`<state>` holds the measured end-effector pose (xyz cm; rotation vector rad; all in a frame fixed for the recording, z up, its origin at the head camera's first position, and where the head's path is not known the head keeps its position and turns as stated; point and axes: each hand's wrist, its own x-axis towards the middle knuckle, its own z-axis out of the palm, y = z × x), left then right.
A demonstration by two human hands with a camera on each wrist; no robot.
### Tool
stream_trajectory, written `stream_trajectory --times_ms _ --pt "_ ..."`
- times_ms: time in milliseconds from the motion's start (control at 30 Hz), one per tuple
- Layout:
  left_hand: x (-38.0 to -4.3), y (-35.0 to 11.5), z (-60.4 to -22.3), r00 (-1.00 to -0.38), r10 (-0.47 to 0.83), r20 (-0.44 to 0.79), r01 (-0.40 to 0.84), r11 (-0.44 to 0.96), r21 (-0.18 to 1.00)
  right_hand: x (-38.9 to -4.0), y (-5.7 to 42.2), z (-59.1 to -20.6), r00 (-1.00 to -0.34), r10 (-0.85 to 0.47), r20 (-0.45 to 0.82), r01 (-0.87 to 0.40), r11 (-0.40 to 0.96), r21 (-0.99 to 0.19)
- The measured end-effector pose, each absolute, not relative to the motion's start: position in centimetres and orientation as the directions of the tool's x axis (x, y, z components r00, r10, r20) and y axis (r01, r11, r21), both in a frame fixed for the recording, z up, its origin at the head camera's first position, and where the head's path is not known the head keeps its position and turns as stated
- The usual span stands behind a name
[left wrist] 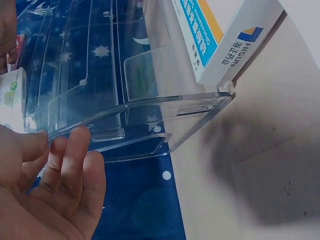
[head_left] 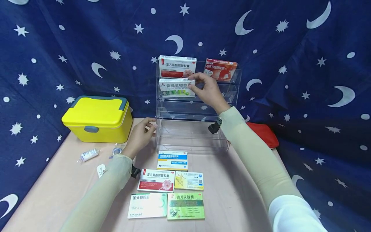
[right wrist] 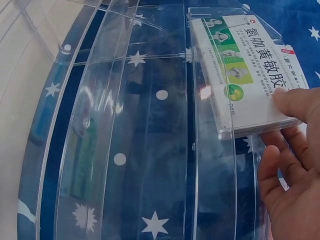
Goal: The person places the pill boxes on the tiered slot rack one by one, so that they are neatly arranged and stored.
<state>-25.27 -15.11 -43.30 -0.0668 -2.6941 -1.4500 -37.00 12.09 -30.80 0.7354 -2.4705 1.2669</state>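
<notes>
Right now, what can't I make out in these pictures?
White-and-green box: right end partly behind the right hand, head view.
Yellow case: inside hidden by its closed lid, head view.
Red pouch: left part behind the right sleeve, head view.
Blue-and-white box: cut off by the top edge, left wrist view.
Green box: fine print too small, head view.

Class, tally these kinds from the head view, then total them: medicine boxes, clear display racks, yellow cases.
Medicine boxes: 8 (5 on the table, 3 at the rack)
Clear display rack: 1
Yellow case: 1
Total: 10
</notes>
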Motion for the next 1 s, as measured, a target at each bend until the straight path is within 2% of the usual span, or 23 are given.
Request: stream_trajectory --times_ms 300,467,567,700,800,1000 --pt "-25.3 -15.3 -43.4 -0.994 0.004 0.11 0.094 0.557 0.825 -36.7 12.0 -30.8 -0.824 -0.328 0.463 -0.566 0.529 -0.632" --pt "-25.3 -15.3 -43.3 -0.995 0.005 0.096 0.083 0.547 0.833 -36.1 12.3 -31.0 -0.807 -0.289 0.515 -0.578 0.565 -0.589" --pt "-25.3 -15.1 -43.4 -0.997 0.01 0.083 0.075 0.545 0.835 -35.0 13.3 -31.7 -0.791 -0.255 0.556 -0.594 0.54 -0.597" --pt "-25.3 -15.0 -43.5 -0.997 0.014 0.081 0.076 0.553 0.83 -32.4 15.2 -33.9 -0.775 -0.227 0.59 -0.615 0.482 -0.624" --pt "-25.4 -15.0 -43.5 -0.996 0.013 0.091 0.083 0.559 0.825 -29.6 16.7 -36.2 -0.785 -0.243 0.57 -0.612 0.449 -0.651" --pt "-25.3 -15.2 -43.6 -0.994 0.009 0.11 0.096 0.56 0.823 -23.6 19.4 -42.4 -0.852 -0.351 0.389 -0.518 0.449 -0.728"
